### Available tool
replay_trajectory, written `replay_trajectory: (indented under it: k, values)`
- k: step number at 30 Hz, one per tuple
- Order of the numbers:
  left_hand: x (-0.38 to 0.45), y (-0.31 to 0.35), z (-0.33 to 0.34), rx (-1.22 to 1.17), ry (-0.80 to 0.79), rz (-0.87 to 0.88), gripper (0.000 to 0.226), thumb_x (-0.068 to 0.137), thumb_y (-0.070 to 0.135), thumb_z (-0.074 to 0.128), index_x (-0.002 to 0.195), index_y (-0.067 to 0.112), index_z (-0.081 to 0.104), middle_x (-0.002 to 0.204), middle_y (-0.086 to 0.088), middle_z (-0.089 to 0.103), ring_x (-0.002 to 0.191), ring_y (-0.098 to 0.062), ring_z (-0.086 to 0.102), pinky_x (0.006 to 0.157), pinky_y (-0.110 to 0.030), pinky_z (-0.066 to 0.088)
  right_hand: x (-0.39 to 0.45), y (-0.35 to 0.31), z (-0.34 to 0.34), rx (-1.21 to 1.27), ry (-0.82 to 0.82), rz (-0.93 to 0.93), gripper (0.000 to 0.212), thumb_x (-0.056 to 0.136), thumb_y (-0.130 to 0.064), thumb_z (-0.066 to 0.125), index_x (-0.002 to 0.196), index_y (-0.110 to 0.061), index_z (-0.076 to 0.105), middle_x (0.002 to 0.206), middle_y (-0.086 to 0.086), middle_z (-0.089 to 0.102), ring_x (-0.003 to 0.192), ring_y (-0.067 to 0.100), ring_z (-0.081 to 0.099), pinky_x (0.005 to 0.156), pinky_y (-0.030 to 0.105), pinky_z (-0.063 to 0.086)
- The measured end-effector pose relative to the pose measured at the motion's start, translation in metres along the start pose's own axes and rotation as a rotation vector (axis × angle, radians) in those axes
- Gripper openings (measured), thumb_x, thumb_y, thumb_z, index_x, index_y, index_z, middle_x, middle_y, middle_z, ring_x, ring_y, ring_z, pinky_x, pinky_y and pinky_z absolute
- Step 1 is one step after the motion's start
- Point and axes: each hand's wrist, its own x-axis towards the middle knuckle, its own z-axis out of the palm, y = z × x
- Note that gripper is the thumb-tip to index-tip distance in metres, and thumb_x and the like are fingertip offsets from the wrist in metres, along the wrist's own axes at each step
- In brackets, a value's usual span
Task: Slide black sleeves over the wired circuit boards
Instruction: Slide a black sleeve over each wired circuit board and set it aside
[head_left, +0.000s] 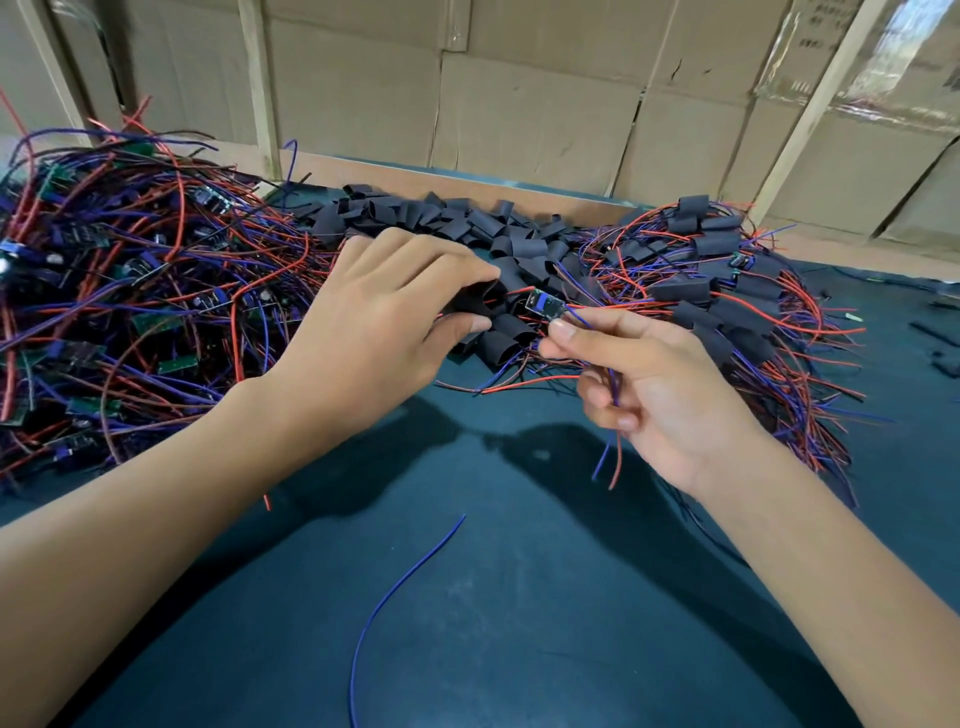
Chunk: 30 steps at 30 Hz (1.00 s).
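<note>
Far out from the left fingers, a heap of unsleeved circuit boards with red and purple wires runs off the left edge; the boards are half buried and too tangled to count. The left hand reaches into the pile of black sleeves – its fingers are curled downward with the thumb beneath, and they seem to pinch 1 sleeve, though the fingertips hide most of it and the grip cannot be fully made out. The loose sleeves spread just beyond and beside those fingertips, overlapping too much for a count.

Below both hands, on the dark green table mat, lies 1 stray purple wire, cut off at the bottom edge.

The right hand holds 1 circuit board – thumb and forefinger pinch its near end, so the board sticks out toward the left fingertips, just beside the pinched sleeve. The lower 3 fingers curl around its red and purple wires, which hang out under the palm.

Beyond the right fingers, a heap of already sleeved boards trails wires outward. Cardboard boxes line the back.
</note>
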Motion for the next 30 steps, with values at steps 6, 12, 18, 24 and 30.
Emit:
replay_trajectory:
  k: [6,12,18,24,30]
  values:
    - [0.002,0.008,-0.002,0.036,0.018,0.048,0.034,0.096,0.029,0.069,0.125,0.01,0.067,0.12,-0.003,0.069,0.107,-0.035,0.062,0.084,-0.044,0.044,-0.001,-0.002,-0.001,0.068,-0.068,-0.019,0.014,0.076,-0.019,0.078,0.089,-0.019,0.082,0.091,0.006,0.076,0.048,0.01,0.042,0.038,0.019,0.02]
    - [0.003,0.01,-0.002,0.025,0.023,0.115,0.032,0.098,0.025,0.067,0.125,0.007,0.067,0.123,-0.004,0.068,0.107,-0.036,0.061,0.083,-0.05,0.047,0.001,0.0,-0.002,0.048,-0.039,-0.052,0.023,0.069,-0.023,0.078,0.09,-0.015,0.082,0.085,0.004,0.075,0.049,0.01,0.041,0.037,0.018,0.02]
    - [0.005,0.013,-0.002,0.042,0.028,0.175,0.033,0.1,0.029,0.064,0.127,0.01,0.067,0.124,-0.001,0.067,0.107,-0.033,0.061,0.082,-0.048,0.046,0.001,0.002,0.0,0.06,-0.047,-0.042,0.026,0.071,-0.025,0.078,0.095,-0.013,0.079,0.084,0.004,0.074,0.049,0.011,0.04,0.037,0.018,0.02]
    - [0.003,0.017,-0.001,0.032,0.029,0.231,0.03,0.102,0.03,0.061,0.121,0.008,0.07,0.117,-0.001,0.07,0.099,-0.035,0.063,0.076,-0.05,0.047,0.0,0.004,0.002,-0.06,-0.008,-0.096,0.008,0.077,-0.021,0.081,0.083,-0.016,0.078,0.079,0.005,0.071,0.045,0.012,0.04,0.036,0.017,0.02]
    - [0.003,0.021,-0.002,0.002,0.067,0.24,0.026,0.103,0.025,0.06,0.117,0.007,0.072,0.111,-0.001,0.072,0.091,-0.035,0.065,0.072,-0.05,0.047,-0.001,0.007,0.006,-0.021,-0.016,-0.141,0.01,0.072,-0.022,0.079,0.081,-0.021,0.073,0.067,-0.002,0.06,0.046,0.013,0.042,0.037,0.018,0.019]
